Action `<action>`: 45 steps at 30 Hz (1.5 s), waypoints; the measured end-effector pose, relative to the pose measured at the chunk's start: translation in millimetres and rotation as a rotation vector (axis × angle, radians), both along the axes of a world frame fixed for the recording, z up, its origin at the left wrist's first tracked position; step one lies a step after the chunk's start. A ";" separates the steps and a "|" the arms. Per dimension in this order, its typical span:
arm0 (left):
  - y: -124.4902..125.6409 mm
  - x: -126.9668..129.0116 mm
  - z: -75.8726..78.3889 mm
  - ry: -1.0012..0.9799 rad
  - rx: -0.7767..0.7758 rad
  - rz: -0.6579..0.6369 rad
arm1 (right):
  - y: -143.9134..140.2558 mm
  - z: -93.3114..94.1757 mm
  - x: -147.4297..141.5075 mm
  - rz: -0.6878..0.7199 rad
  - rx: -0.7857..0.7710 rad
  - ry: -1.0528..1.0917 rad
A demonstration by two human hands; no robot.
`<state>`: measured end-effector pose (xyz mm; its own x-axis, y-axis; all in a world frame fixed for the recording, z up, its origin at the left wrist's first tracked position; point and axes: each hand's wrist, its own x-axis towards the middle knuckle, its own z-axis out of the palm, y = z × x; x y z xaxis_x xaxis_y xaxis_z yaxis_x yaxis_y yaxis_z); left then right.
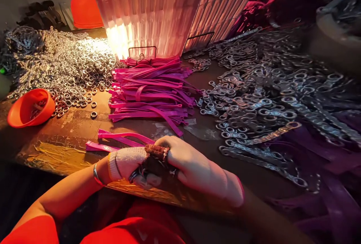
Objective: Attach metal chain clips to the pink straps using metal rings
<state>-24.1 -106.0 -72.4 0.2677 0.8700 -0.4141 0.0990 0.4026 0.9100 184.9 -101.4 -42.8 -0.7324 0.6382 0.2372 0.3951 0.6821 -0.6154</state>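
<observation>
At the table's front edge my left hand [132, 161], in a white dotted glove, is closed with its fingers curled. Meeting it is my right hand [188, 157], also gloved and closed. A rough red-brown piece [157, 152] shows between them; whether it is a finger cover or a held thing I cannot tell. Small dark metal bits [135, 174] show at my left fingers, too shadowed to name. Just beyond my hands lie two pink straps [124, 135], partly hidden by them.
Beyond is a pile of pink straps [146, 90]. Metal rings [81, 63] are heaped left, behind an orange bowl [31, 108]. Linked metal pieces [254, 86] spread right. A corrugated panel [152, 11] stands behind, near a red lamp [86, 9].
</observation>
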 end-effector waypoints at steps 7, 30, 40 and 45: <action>5.3 0.7 -1.0 -0.154 -0.128 -0.371 | 1.5 -19.2 -5.9 -0.040 -0.084 0.270; 8.0 13.0 29.9 -0.055 -0.203 -0.350 | -14.0 -20.4 -8.3 -0.448 -0.031 -0.067; 6.2 54.4 16.6 -0.382 -0.356 -0.046 | -39.7 -36.2 -3.6 -0.690 0.309 -0.042; 40.6 64.8 21.9 -0.057 -0.011 -0.241 | -28.3 -38.2 8.5 -0.717 -0.379 0.480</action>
<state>40.6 -65.4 -50.5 0.4900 0.7737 -0.4016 0.1424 0.3835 0.9125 193.4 -129.7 -81.0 -0.0130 0.9953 0.0955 0.2895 0.0952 -0.9524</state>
